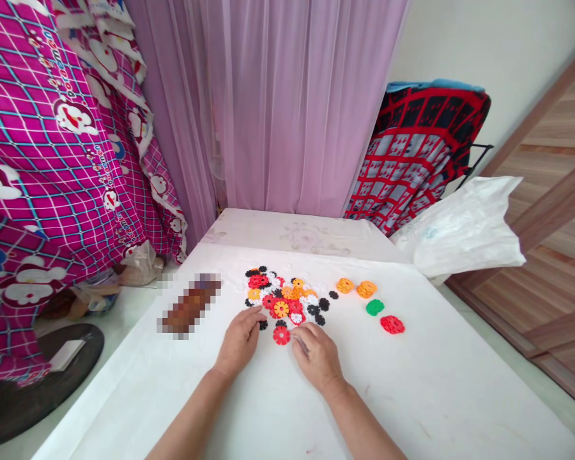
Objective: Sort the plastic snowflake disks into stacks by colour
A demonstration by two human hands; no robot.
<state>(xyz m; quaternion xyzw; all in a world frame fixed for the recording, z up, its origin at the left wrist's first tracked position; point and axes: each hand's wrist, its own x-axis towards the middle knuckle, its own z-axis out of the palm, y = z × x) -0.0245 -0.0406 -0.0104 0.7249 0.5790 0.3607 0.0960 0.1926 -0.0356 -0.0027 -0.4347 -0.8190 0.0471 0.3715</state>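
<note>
Flat, notched plastic flower discs in red, orange, black and white lie in a loose pile (282, 309) at the middle of the white-covered table. My left hand (239, 335) reaches to the pile's near left edge, fingers extended and somewhat apart, close to a black disc (263, 325). At the front of the pile, my right hand (319, 358) has its fingertips closed at the right edge of a red disc (281, 335). The finger undersides are hidden. Right of the pile are orange stacks (345, 285) (366, 289), a green stack (375, 307) and a red stack (393, 324).
A blurred brown object (189, 308) lies on the table's left. A white plastic bag (464, 227) stands by the far right edge. Purple curtains (292, 108) hang behind the table, and a pink patterned cloth (86, 140) is at left. Wooden doors (541, 255) are at right.
</note>
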